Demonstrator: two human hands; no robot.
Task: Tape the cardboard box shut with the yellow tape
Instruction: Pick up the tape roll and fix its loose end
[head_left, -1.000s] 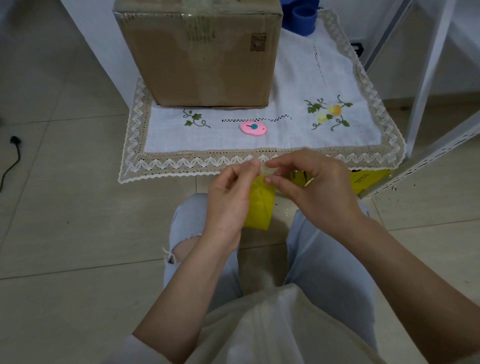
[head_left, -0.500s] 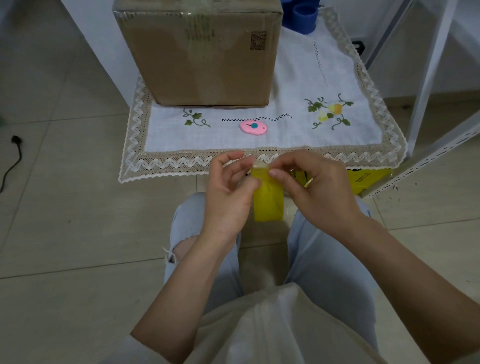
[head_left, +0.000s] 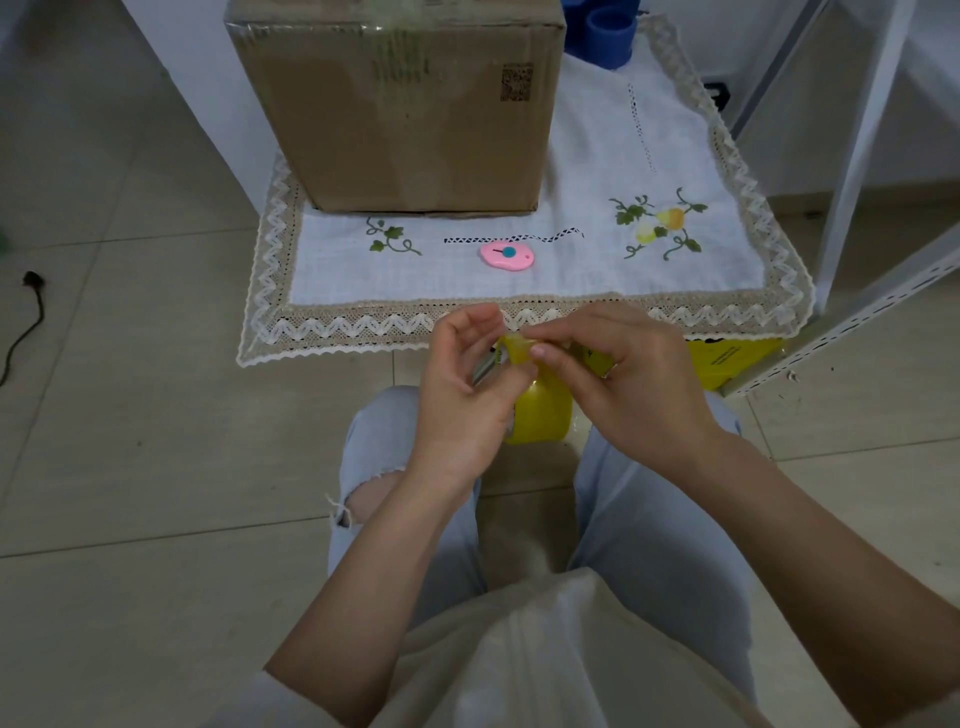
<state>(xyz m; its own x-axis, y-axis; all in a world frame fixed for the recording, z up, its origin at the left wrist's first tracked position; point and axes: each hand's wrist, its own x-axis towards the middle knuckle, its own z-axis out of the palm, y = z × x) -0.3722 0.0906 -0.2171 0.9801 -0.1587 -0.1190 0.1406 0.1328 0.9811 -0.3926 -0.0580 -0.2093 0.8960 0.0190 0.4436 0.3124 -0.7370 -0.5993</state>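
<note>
Nearest, the left hand (head_left: 467, 395) cradles the yellow tape (head_left: 540, 415) roll above the knees, steadying it while the right hand (head_left: 623, 379) pinches its upper edge, apparently to lift the free end. Just beyond the hands, a pink cutter (head_left: 506, 255) lies on the lace-edged cloth (head_left: 675, 156), within reach for trimming. Farthest, the cardboard box (head_left: 405, 109) stands upright, awaiting yellow tape; its printed code square is unreadable.
</note>
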